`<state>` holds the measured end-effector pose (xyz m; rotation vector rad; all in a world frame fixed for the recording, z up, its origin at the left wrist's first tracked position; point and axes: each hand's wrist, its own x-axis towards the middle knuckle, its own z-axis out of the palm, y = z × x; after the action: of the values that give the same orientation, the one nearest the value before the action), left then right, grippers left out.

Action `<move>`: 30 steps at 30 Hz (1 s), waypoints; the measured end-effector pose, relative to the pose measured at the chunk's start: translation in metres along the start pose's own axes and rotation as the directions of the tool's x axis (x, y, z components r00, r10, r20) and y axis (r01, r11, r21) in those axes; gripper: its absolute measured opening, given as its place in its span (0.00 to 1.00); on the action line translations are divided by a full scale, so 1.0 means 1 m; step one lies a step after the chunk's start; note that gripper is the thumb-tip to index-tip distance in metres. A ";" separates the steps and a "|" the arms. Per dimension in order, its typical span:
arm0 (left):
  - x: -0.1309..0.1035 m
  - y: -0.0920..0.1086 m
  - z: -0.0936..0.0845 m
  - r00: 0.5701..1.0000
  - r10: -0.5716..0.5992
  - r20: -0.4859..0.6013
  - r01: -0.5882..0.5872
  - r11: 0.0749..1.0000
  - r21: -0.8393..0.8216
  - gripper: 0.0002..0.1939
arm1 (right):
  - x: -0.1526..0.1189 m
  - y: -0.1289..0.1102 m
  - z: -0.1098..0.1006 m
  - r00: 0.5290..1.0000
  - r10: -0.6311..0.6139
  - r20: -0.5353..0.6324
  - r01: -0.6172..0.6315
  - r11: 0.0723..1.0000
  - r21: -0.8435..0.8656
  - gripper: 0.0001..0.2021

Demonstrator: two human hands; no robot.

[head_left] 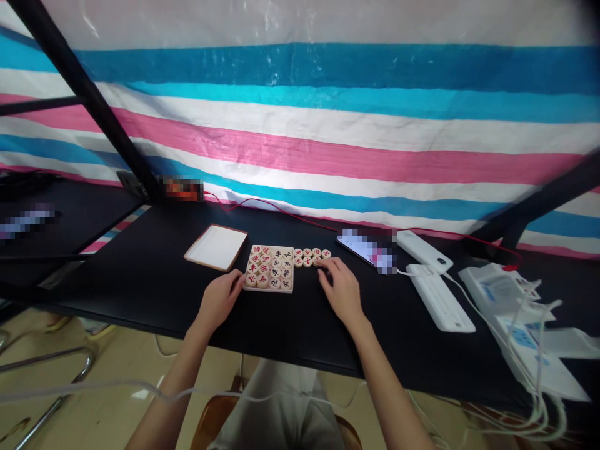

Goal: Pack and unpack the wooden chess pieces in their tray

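Note:
A shallow white box [269,290] of round Chinese chess pieces lies on the black table, with red characters on its left part and black ones on its right. My left hand [220,301] is at the box's left side, thumb and fingers closed on its edge. Two short rows of red-marked pieces [307,253] sit on the table against the box's right side. My right hand [341,289] reaches to the near row's right end, its thumb and fingertips around a Chinese chess piece [317,260] that they partly cover. Left of the box lies its lid [217,246], pale inside up.
Right of the pieces lie a phone [368,250], two white power-bank-like devices [443,300] and a power strip [520,337] with tangled cables. A red cable [281,207] runs along the back edge. Behind hangs a striped sheet [328,144]; black metal posts [94,100] flank the table.

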<state>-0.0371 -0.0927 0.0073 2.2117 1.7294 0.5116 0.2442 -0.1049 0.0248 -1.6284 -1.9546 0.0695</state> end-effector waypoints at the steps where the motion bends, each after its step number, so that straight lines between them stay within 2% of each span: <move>1: 0.000 0.000 0.000 1.000 -0.001 -0.002 0.001 1.000 0.001 0.18 | 0.002 -0.010 0.002 0.998 -0.054 0.028 0.053 0.997 0.050 0.12; 3: 0.000 0.000 0.000 1.000 -0.002 -0.006 0.002 1.000 0.001 0.18 | 0.009 -0.031 0.007 0.976 -0.195 0.098 0.182 0.975 0.126 0.12; 6: -0.001 0.000 0.000 1.000 0.004 -0.014 -0.004 1.000 -0.004 0.18 | 0.024 -0.056 0.018 0.912 -0.366 0.187 0.341 0.927 0.154 0.14; 10: -0.001 0.002 -0.001 1.000 0.003 -0.013 -0.003 1.000 -0.013 0.17 | 0.040 -0.068 0.030 0.842 -0.462 0.280 0.452 0.886 0.105 0.11; 13: -0.001 0.003 -0.002 1.000 -0.002 -0.009 0.002 1.000 -0.017 0.17 | 0.045 -0.066 0.037 0.822 -0.486 0.298 0.470 0.873 0.128 0.09; 16: -0.001 0.002 -0.002 1.000 -0.004 -0.014 0.004 1.000 -0.018 0.17 | 0.046 -0.064 0.038 0.840 -0.471 0.268 0.440 0.882 0.170 0.10; 19: -0.001 0.001 -0.001 1.000 -0.002 -0.012 0.002 1.000 -0.021 0.17 | 0.046 -0.059 0.029 0.868 -0.450 0.209 0.407 0.886 0.221 0.11; 24: -0.001 0.002 -0.003 1.000 -0.008 -0.001 0.008 1.000 -0.013 0.17 | 0.033 -0.031 0.005 0.973 -0.225 0.059 0.205 0.949 0.241 0.10; 27: -0.001 0.004 -0.003 1.000 -0.019 0.006 0.019 1.000 -0.008 0.17 | 0.018 -0.010 0.003 0.987 -0.132 0.087 0.115 0.979 0.169 0.09; 30: -0.001 0.004 -0.003 0.999 -0.033 0.012 0.033 0.999 -0.002 0.17 | 0.006 0.000 0.010 0.986 -0.095 0.138 0.088 0.995 0.054 0.09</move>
<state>-0.0352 -0.0942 0.0115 2.1770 1.7551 0.4913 0.2396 -0.0965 0.0188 -1.5371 -2.1149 0.1982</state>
